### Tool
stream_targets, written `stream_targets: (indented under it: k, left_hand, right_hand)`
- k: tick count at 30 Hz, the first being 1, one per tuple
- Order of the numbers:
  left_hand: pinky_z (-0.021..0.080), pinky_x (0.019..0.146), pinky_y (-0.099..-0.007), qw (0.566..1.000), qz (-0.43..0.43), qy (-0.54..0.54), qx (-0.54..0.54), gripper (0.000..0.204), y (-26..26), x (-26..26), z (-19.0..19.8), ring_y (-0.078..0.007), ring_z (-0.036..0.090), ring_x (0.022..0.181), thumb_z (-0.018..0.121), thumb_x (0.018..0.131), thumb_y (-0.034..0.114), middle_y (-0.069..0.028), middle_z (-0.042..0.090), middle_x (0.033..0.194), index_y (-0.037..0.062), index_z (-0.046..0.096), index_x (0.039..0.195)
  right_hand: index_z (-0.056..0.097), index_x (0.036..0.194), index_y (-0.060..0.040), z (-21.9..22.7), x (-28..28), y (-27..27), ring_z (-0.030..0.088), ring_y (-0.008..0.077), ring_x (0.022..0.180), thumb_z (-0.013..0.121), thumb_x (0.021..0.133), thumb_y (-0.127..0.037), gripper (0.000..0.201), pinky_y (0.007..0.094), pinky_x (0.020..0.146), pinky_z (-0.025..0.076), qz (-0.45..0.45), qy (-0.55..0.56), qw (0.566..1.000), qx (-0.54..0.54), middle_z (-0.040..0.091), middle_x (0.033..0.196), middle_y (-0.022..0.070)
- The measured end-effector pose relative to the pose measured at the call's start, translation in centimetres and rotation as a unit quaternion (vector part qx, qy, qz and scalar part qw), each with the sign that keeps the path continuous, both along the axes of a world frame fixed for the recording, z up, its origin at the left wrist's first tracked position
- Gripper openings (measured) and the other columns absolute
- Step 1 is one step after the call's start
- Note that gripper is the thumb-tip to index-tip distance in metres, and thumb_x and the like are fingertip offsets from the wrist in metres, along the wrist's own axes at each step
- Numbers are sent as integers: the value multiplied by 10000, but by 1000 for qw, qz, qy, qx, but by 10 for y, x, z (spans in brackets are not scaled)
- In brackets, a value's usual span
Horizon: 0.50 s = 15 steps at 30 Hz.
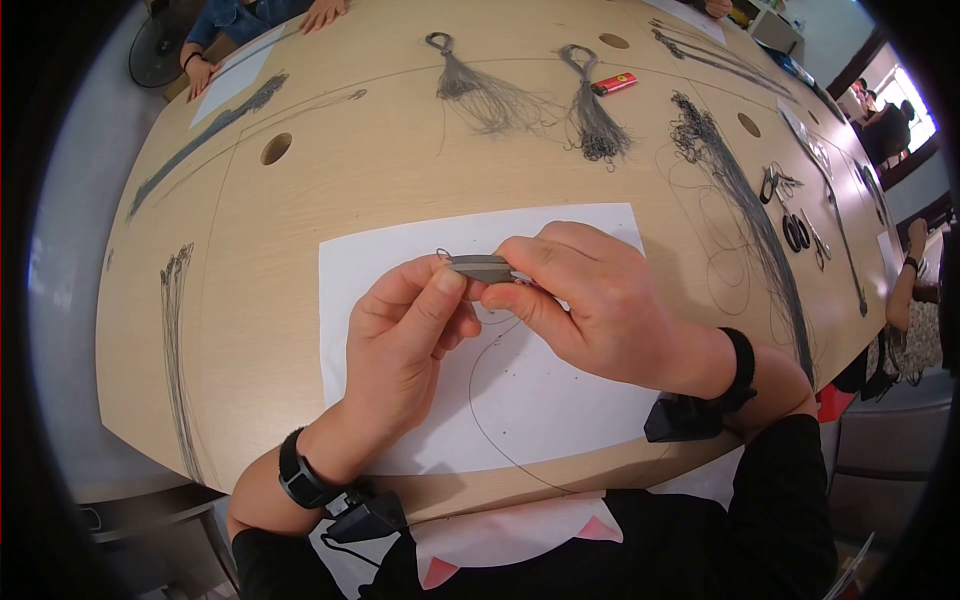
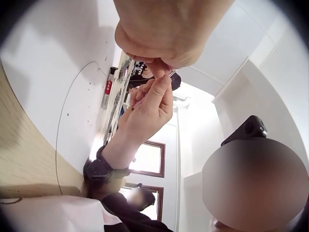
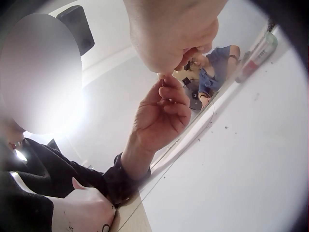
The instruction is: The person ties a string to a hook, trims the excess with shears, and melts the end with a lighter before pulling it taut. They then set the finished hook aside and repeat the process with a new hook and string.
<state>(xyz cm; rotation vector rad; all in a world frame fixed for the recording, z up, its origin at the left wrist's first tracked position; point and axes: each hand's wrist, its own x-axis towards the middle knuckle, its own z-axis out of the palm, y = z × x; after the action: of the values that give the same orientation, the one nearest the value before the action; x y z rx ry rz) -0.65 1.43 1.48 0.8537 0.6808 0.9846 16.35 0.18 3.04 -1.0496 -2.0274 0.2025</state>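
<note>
Both hands meet over a white sheet of paper (image 1: 400,450), their fingertips close together. My left hand (image 1: 400,320) pinches a small fish hook (image 1: 442,253) between thumb and forefinger; its curved wire shows above the fingertips. With thumb and forefinger, my right hand (image 1: 600,300) pinches thin fishing line beside it, and the exact grip point is hidden. A loop of this line (image 1: 471,385) hangs over the paper toward my body. A marker with a dark cap (image 1: 482,268) is partly covered by the fingers; in the left wrist view the marker (image 2: 107,89) lies on the paper.
Bundles of hooked line (image 1: 600,130) lie at the far side, beside a red lighter (image 1: 614,84). A long bundle (image 1: 745,200) stretches along the right, near scissors (image 1: 795,232). Another bundle (image 1: 175,350) lies at left. Another person's hand (image 1: 200,75) rests across the table.
</note>
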Motion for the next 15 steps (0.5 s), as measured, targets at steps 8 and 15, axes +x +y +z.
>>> stream_targets:
  k: [8,15]
  left_hand:
    - [404,563,-178,1000,11,14,3,123,1,0,1,-69,511,604,506,831,142,-31,593,790,64,556,911]
    - [402,553,-177,1000,15,3,3,114,2,0,0,-70,513,599,512,828,144,-34,592,788,74,558,905]
  right_hand:
    - [515,766,-30,3,0,-2,469,215,566,602,719,-170,171,305,494,386,-8,-14,1000,-7,444,606,60]
    - [514,764,-29,2,-1,-2,465,212,564,597,722,-156,158,305,506,387,-5,-12,1000,-4,436,600,57]
